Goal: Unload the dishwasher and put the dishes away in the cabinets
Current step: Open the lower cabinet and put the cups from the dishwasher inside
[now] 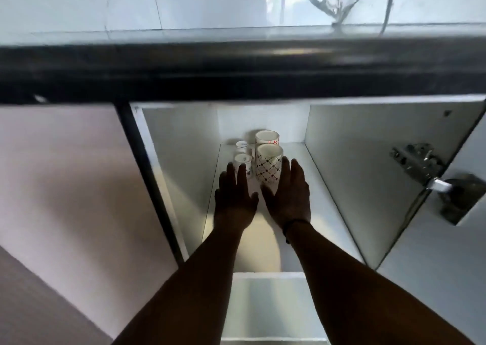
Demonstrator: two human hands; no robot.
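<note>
Both my arms reach into an open white cabinet (328, 165) under a dark counter. On its shelf stand a tall cup with a dark diamond pattern (268, 165), a cup with red marks (267, 137) behind it, and two small white cups (243, 162) (242, 145) to their left. My left hand (234, 200) lies flat with straight fingers just in front of the nearer small cup. My right hand (289, 197) is flat too, its fingers beside and against the patterned cup's right side. Neither hand grips anything.
The cabinet door (452, 181) stands open at the right, with a metal hinge (415, 160) on it. A closed pale door (65, 173) is at the left. The dark counter edge (236, 73) runs above the opening. A lower shelf (273, 305) shows between my forearms.
</note>
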